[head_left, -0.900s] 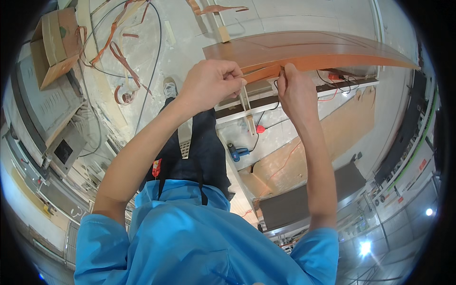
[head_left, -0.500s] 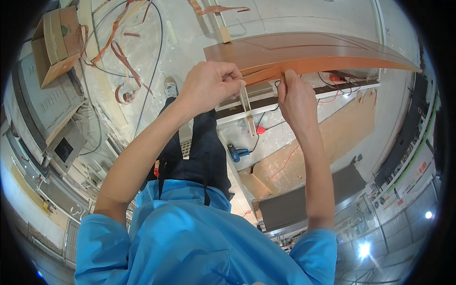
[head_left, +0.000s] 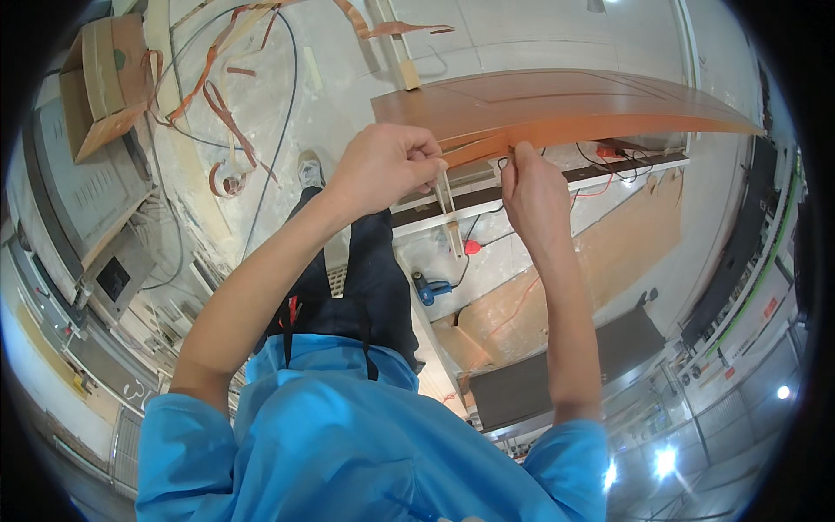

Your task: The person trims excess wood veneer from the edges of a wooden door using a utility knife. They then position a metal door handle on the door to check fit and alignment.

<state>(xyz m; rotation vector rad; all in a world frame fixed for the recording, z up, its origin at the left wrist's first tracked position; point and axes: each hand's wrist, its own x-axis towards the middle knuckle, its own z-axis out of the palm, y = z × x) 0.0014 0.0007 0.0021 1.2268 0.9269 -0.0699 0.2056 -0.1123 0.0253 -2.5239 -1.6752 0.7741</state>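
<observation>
A brown door panel (head_left: 557, 97) with grooved lines lies across the far right, its orange-brown edge facing me. Along that edge, an edge-banding strip (head_left: 474, 153) stands partly away from the panel on the left side, leaving a narrow gap. My left hand (head_left: 383, 172) is closed in a pinch at the strip's left end, by the panel's near left corner. Further right, my right hand (head_left: 534, 193) is closed with its thumb and fingertips against the strip where it meets the panel. Whatever sits inside those right fingers is hidden.
Below the panel runs a white-edged support rail (head_left: 626, 165) with cables. A blue heat gun (head_left: 431, 288) lies lower, near a brown board (head_left: 600, 248). Loose strip offcuts (head_left: 228, 117), a tape roll (head_left: 228, 180) and an open cardboard box (head_left: 106, 83) are at the left.
The view has shifted slightly, so the panel appears a little lower. Both hands keep their places on the strip, the right one shifting slightly left and down in the picture.
</observation>
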